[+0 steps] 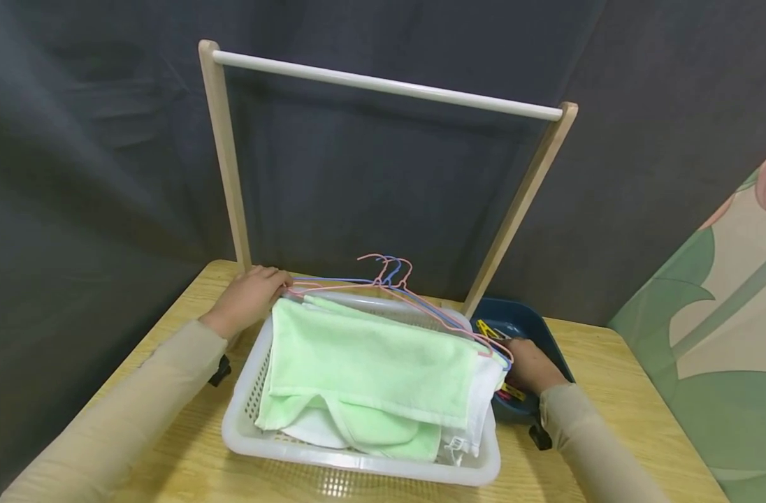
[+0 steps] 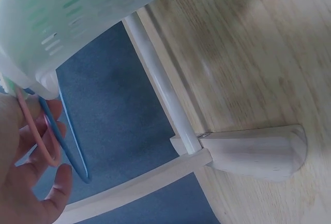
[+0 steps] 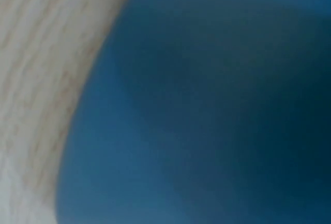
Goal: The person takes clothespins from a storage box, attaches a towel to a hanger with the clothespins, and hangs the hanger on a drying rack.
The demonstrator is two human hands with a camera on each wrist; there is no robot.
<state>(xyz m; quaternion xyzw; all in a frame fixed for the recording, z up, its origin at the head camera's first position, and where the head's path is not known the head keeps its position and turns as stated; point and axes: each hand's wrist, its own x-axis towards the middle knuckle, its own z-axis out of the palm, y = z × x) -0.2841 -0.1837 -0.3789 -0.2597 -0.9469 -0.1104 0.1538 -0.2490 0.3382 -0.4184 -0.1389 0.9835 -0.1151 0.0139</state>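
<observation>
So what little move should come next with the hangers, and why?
Perhaps lift the thin pink and blue hangers a little toward the round white rod, because the left hand holds their left ends, their hooks stick up and nothing hangs on the rod.

Surroundings: 1 pale wood-grain tabletop (image 1: 584, 349) lies below the left hand (image 1: 249, 297) and the right hand (image 1: 534, 367), its rounded far corner beyond the latter. 1 dark grey curtain (image 1: 106, 140), softly creased, hangs beyond the hands and to the left one's outer side. 1 floral wall panel (image 1: 735, 335), well right of the right hand, bears green leaves and pink petals on cream.
</observation>
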